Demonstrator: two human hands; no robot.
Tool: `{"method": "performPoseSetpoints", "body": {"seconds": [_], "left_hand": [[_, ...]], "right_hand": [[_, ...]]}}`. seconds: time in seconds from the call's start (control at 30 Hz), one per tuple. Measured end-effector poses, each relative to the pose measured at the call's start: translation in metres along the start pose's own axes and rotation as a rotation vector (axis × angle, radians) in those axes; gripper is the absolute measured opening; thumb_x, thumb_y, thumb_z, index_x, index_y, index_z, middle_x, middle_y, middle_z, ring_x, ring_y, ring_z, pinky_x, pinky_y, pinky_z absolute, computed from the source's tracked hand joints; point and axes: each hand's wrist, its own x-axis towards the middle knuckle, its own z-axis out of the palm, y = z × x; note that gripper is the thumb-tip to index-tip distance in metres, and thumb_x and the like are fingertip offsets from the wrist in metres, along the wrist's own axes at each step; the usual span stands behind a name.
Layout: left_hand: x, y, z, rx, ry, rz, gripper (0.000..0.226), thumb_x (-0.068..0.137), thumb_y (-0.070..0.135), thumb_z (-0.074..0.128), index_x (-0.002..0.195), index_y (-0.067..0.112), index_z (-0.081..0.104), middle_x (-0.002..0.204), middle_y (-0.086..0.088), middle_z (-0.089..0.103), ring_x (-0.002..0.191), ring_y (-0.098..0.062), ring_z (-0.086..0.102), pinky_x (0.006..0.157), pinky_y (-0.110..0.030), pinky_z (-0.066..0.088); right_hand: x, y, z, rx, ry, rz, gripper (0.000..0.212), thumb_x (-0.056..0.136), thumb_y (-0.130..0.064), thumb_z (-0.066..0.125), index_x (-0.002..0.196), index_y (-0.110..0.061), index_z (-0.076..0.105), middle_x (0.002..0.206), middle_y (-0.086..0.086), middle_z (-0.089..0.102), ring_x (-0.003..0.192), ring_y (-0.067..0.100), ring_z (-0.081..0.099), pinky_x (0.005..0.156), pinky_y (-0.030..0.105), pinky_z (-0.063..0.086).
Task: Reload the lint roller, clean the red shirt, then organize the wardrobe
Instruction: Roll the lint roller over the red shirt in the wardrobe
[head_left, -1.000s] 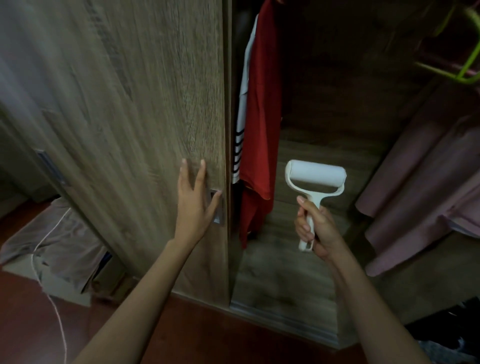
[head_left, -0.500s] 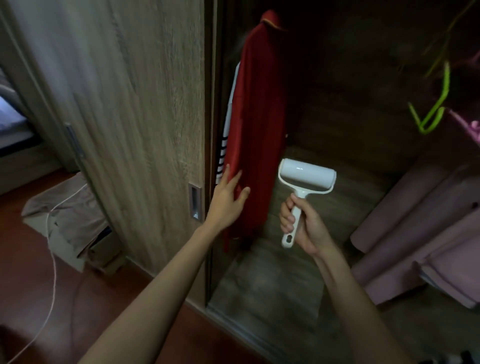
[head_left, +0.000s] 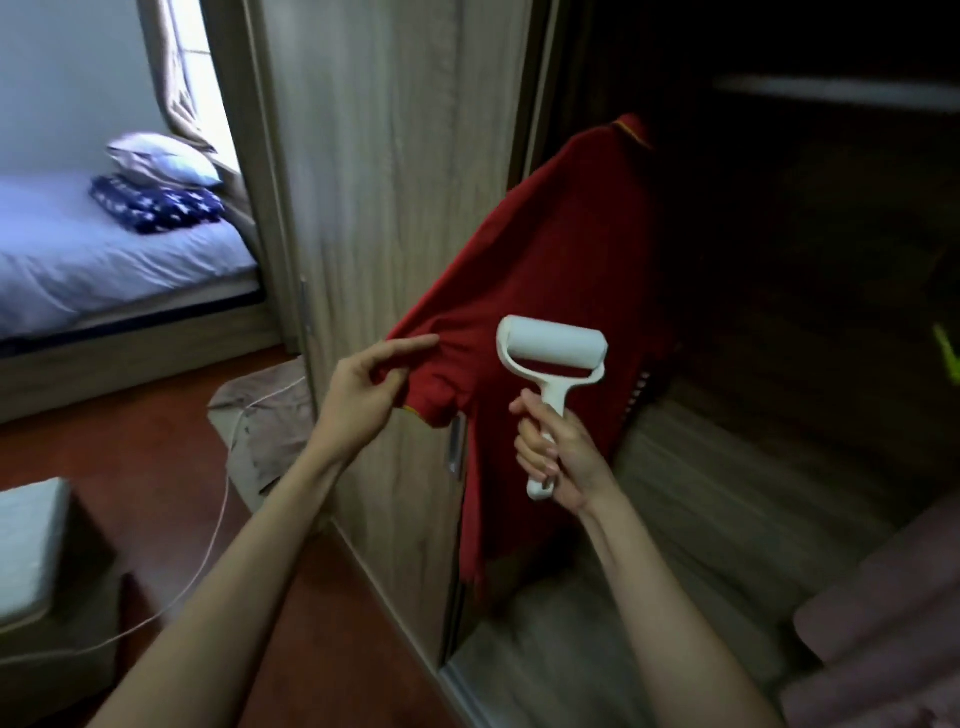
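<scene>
While hanging, wardrobe's (head_left: 395, 156) red shirt (head_left: 561, 270).

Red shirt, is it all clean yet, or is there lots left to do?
Not yet. The lint roller looks loaded with a white roll. The left hand pulls out the red shirt sleeve while the right hand holds the roller at the cloth. Rolling and tidying the wardrobe remain.

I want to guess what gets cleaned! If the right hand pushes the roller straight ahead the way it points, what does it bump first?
Probably the red shirt. The right hand holds the lint roller pointing up at it, though one view can't show whether they already touch.
</scene>
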Motion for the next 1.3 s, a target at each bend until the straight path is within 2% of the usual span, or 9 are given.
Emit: {"method": "performPoseSetpoints", "body": {"seconds": [0.2, 0.33, 0.47, 0.6, 0.77, 1.0, 1.13, 1.2, 1.3], "left_hand": [[0.024, 0.021, -0.057, -0.074, -0.103, -0.001, 0.051, 0.091, -0.017, 0.041, 0.120, 0.017, 0.064, 0.128, -0.001, 0.064, 0.117, -0.013, 0.060, 0.094, -0.021, 0.049], [0.032, 0.027, -0.071, -0.076, -0.151, -0.007, 0.049, 0.092, -0.016, 0.041, 0.121, 0.017, 0.063, 0.127, -0.005, 0.064, 0.113, -0.012, 0.060, 0.096, -0.025, 0.048], [0.038, 0.030, -0.079, -0.070, -0.177, -0.041, 0.044, 0.095, -0.009, 0.044, 0.124, 0.017, 0.062, 0.122, 0.001, 0.065, 0.099, -0.004, 0.062, 0.086, -0.020, 0.052], [0.044, 0.031, -0.080, -0.108, -0.161, -0.050, 0.039, 0.096, -0.004, 0.047, 0.129, 0.012, 0.060, 0.125, -0.003, 0.063, 0.095, -0.002, 0.063, 0.073, -0.016, 0.052], [0.049, 0.027, -0.082, -0.079, -0.157, -0.028, 0.042, 0.093, -0.009, 0.047, 0.129, 0.010, 0.059, 0.126, -0.005, 0.063, 0.097, -0.004, 0.064, 0.074, -0.015, 0.051], [0.058, 0.026, -0.085, -0.036, -0.161, -0.008, 0.044, 0.092, -0.011, 0.046, 0.130, 0.008, 0.058, 0.132, -0.008, 0.060, 0.095, 0.000, 0.064, 0.071, -0.009, 0.048], [0.061, 0.024, -0.085, -0.012, -0.157, -0.005, 0.044, 0.092, -0.015, 0.042, 0.132, 0.001, 0.054, 0.118, -0.009, 0.060, 0.069, 0.010, 0.061, 0.060, -0.003, 0.043], [0.064, 0.025, -0.085, -0.012, -0.151, -0.010, 0.044, 0.092, -0.015, 0.042, 0.131, 0.001, 0.055, 0.115, -0.009, 0.061, 0.065, 0.010, 0.060, 0.058, -0.002, 0.043], [0.069, 0.027, -0.086, -0.036, -0.161, -0.016, 0.045, 0.092, -0.014, 0.042, 0.131, 0.005, 0.056, 0.128, -0.011, 0.059, 0.073, 0.008, 0.062, 0.062, -0.005, 0.045]], "right_hand": [[0.060, -0.026, 0.035, 0.002, -0.092, 0.026, 0.026, 0.092, -0.027, 0.051, 0.073, -0.010, 0.054, 0.033, -0.006, 0.029, 0.026, 0.004, 0.027, 0.030, 0.017, 0.020], [0.058, 0.014, 0.029, 0.103, -0.151, 0.225, 0.037, 0.085, -0.028, 0.055, 0.053, -0.015, 0.041, 0.031, -0.005, 0.027, 0.025, 0.006, 0.026, 0.029, 0.017, 0.022], [0.070, -0.011, 0.049, 0.026, -0.184, 0.175, 0.057, 0.091, -0.027, 0.048, 0.037, -0.022, 0.034, 0.027, -0.007, 0.024, 0.022, 0.005, 0.023, 0.027, 0.017, 0.022], [0.091, -0.050, 0.064, -0.090, -0.184, 0.097, 0.059, 0.094, -0.025, 0.047, 0.038, -0.023, 0.030, 0.028, -0.007, 0.021, 0.022, 0.005, 0.020, 0.028, 0.015, 0.022], [0.073, 0.029, 0.037, -0.214, -0.084, 0.230, 0.051, 0.085, -0.022, 0.060, 0.046, -0.020, 0.028, 0.031, -0.005, 0.020, 0.024, 0.007, 0.018, 0.032, 0.015, 0.017], [0.111, -0.026, 0.074, -0.229, -0.006, 0.044, 0.053, 0.091, -0.014, 0.052, 0.043, -0.020, 0.029, 0.031, -0.005, 0.020, 0.023, 0.007, 0.017, 0.036, 0.014, 0.012], [0.086, 0.040, 0.053, -0.351, 0.065, 0.158, 0.053, 0.089, -0.012, 0.053, 0.042, -0.019, 0.031, 0.031, -0.004, 0.022, 0.022, 0.009, 0.018, 0.038, 0.017, 0.011], [0.093, 0.028, 0.055, -0.345, 0.113, 0.113, 0.051, 0.090, -0.012, 0.052, 0.043, -0.019, 0.033, 0.031, -0.004, 0.023, 0.022, 0.009, 0.018, 0.038, 0.019, 0.010], [0.115, -0.029, 0.071, -0.332, 0.128, -0.020, 0.047, 0.091, -0.013, 0.050, 0.047, -0.016, 0.034, 0.031, -0.004, 0.022, 0.023, 0.008, 0.017, 0.035, 0.014, 0.013]]}}
